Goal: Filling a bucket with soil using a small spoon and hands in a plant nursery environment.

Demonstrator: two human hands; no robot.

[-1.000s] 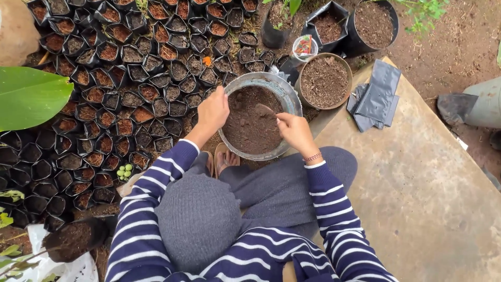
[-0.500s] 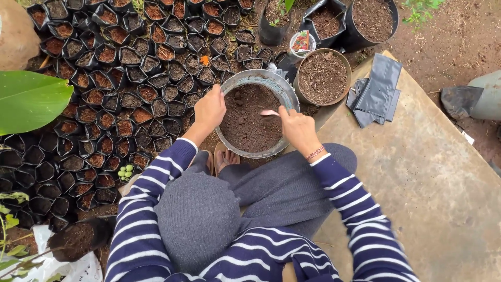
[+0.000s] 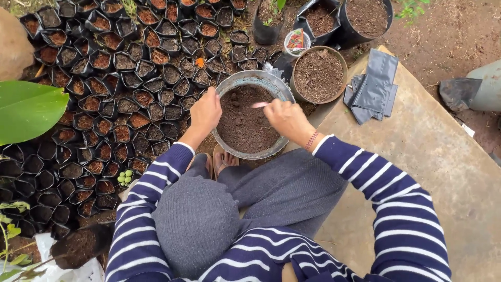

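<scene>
Two hands are at the grey metal basin of dark soil that sits on the ground just ahead of my crossed legs. My left hand grips its left rim, fingers curled over the edge. My right hand hangs over the soil, fingers pinched on a small pale scoop. Rows of little black grow bags crowd the left; a second soil-filled bowl stands just beyond, beside folded black bags.
</scene>
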